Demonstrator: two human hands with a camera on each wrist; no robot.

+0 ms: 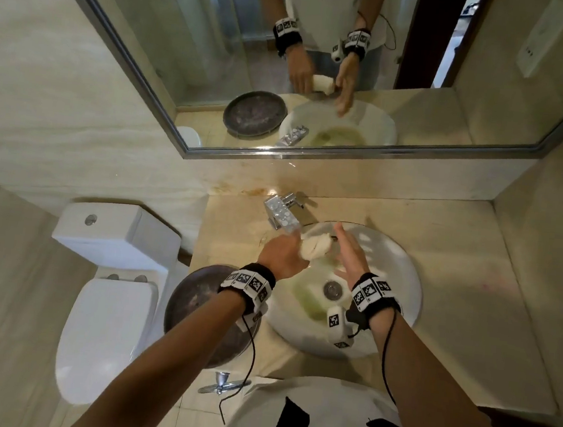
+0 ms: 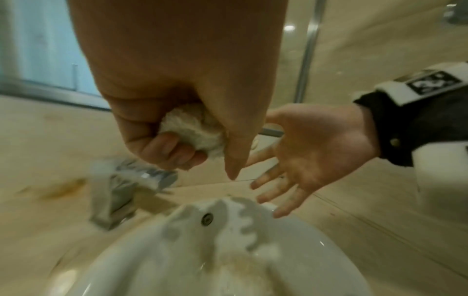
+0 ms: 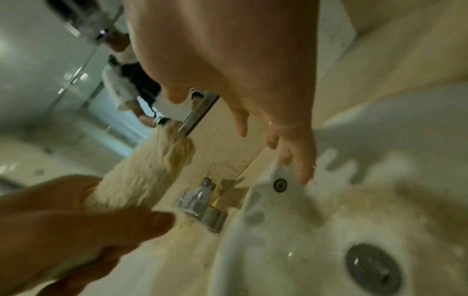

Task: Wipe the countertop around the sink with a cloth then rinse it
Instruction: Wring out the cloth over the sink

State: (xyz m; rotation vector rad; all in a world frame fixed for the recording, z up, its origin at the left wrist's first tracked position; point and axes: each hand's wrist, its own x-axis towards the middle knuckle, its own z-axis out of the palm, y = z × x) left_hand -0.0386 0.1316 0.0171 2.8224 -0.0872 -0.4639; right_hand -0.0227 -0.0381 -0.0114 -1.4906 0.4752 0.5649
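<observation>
Rinsing step, judged: left hand [image 1: 286, 257] grips the rolled white cloth [image 1: 314, 247] at frame centre over the sink [image 1: 403, 259] beside the faucet [image 1: 281, 215], right hand [image 1: 349, 257] spread empty; next likely needs both hands wringing.

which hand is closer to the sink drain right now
The right. The right hand, open with fingers straight, hangs over the basin just above the drain. The left hand grips the cloth further off, nearer the faucet.

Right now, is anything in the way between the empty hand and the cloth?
No, nothing visible. The right hand is open beside the cloth, which the left hand grips above the sink.
</observation>
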